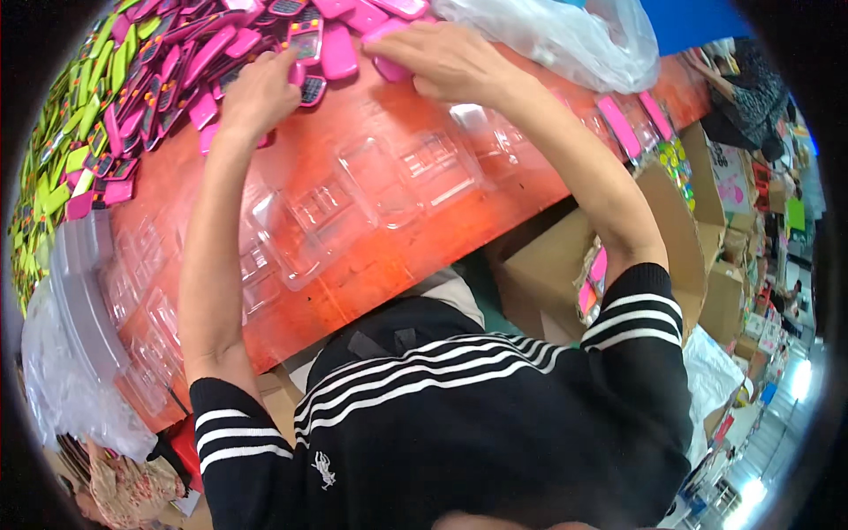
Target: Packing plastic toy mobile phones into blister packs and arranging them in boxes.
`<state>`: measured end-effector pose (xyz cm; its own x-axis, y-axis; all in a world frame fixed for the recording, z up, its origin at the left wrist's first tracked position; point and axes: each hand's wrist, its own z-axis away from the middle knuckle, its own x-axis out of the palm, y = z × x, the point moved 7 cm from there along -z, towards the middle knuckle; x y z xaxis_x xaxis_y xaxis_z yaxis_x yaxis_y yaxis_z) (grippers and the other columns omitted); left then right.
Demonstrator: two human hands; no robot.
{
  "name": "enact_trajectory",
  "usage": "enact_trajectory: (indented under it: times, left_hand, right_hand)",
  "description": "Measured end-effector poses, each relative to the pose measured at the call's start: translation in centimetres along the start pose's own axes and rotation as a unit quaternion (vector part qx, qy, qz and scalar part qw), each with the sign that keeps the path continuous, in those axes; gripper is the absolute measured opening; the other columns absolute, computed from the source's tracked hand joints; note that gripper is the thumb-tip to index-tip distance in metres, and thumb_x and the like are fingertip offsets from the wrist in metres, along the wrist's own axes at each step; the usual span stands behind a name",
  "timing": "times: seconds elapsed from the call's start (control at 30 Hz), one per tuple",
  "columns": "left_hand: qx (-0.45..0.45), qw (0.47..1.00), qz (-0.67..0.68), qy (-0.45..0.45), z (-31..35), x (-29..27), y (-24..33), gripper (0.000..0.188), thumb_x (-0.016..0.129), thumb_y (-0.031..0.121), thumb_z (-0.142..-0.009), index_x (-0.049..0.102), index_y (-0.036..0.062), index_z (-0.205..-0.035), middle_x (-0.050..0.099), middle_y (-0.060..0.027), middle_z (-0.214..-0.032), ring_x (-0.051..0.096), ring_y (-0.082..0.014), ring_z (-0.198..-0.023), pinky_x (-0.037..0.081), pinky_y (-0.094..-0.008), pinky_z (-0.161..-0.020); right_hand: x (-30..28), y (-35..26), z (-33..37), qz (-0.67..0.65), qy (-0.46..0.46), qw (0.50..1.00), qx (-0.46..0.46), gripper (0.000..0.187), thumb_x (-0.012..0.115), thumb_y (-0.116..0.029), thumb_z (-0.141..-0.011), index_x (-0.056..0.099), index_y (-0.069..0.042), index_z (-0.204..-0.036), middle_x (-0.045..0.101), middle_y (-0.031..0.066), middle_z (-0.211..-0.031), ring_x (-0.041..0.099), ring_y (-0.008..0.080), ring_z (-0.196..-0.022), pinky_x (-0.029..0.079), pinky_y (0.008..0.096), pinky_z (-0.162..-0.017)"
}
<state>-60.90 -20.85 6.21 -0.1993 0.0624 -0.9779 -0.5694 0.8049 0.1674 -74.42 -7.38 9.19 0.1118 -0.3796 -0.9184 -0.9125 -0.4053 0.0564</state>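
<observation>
A heap of pink toy phones (pixel 210 55) with dark keypads and orange buttons covers the far left of the table. At the heap's near edge is my left hand (pixel 258 95), its fingers bent at the lower edge of a pink toy phone (pixel 306 41) that shows its screen. My right hand (pixel 455 64) reaches in from the right, its fingers closed over another pink toy phone (pixel 389 67). Between the hands a smooth pink toy phone (pixel 338 51) lies back up. Clear plastic blister trays (pixel 380 181) lie in rows below my hands.
Yellow-green toy phones (pixel 88 115) pile up at the far left. Stacked clear trays (pixel 87 274) and a plastic bag (pixel 75 380) are near the left table end. Another clear bag (pixel 574 44) lies at the back. Cardboard boxes (pixel 552 265) stand right; a person (pixel 746 93) is beyond.
</observation>
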Motion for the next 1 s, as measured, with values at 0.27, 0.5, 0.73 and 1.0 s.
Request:
enact_trajectory:
  times: [0.27,0.5,0.73,1.0]
  left_hand:
    - [0.093,0.994,0.052,-0.025,1.0,0.5,-0.7,0.056,0.055,0.008,-0.073,0.041,0.0044,-0.128,0.051,-0.0181,-0.116,0.05,-0.0331,-0.108,0.041,-0.0388,-0.09]
    - [0.066,0.989,0.019,0.13,2.4,-3.5,0.9,0.06,0.061,0.013,-0.073,0.041,0.0097,-0.129,0.051,-0.0146,-0.114,0.056,-0.0313,-0.096,0.047,-0.0391,-0.079]
    - [-0.006,0.841,0.53,0.105,5.2,-5.6,3.4,0.061,0.066,0.026,-0.08,0.043,0.0001,-0.129,0.06,-0.0035,-0.091,0.058,-0.009,-0.078,0.045,-0.0238,-0.071]
    - [0.055,0.824,0.561,-0.049,7.4,-4.6,8.6,0.086,0.076,0.026,-0.067,0.03,0.0035,-0.137,0.06,-0.0189,-0.111,0.057,-0.0266,-0.104,0.043,-0.0337,-0.091]
  right_hand:
    - [-8.7,-4.7,9.6,0.042,-0.053,0.997,-0.042,0.04,0.054,-0.008,-0.075,0.053,-0.014,-0.115,0.055,0.0031,-0.115,0.057,0.0215,-0.096,0.052,0.0318,-0.072]
    - [-5.4,-7.2,12.7,0.126,-0.158,0.969,-0.142,0.052,0.05,-0.015,-0.076,0.041,-0.016,-0.128,0.045,0.0015,-0.131,0.051,0.018,-0.106,0.042,0.0298,-0.083]
    - [-7.7,-5.1,10.9,-0.033,0.038,0.998,0.03,0.044,0.058,-0.004,-0.071,0.055,-0.011,-0.114,0.056,0.008,-0.116,0.058,0.0272,-0.098,0.049,0.0347,-0.078]
    - [-5.3,-4.3,2.5,-0.514,0.034,0.768,0.38,0.039,0.059,-0.029,-0.085,0.056,0.001,-0.111,0.062,0.0048,-0.084,0.058,0.0077,-0.067,0.047,0.0205,-0.055]
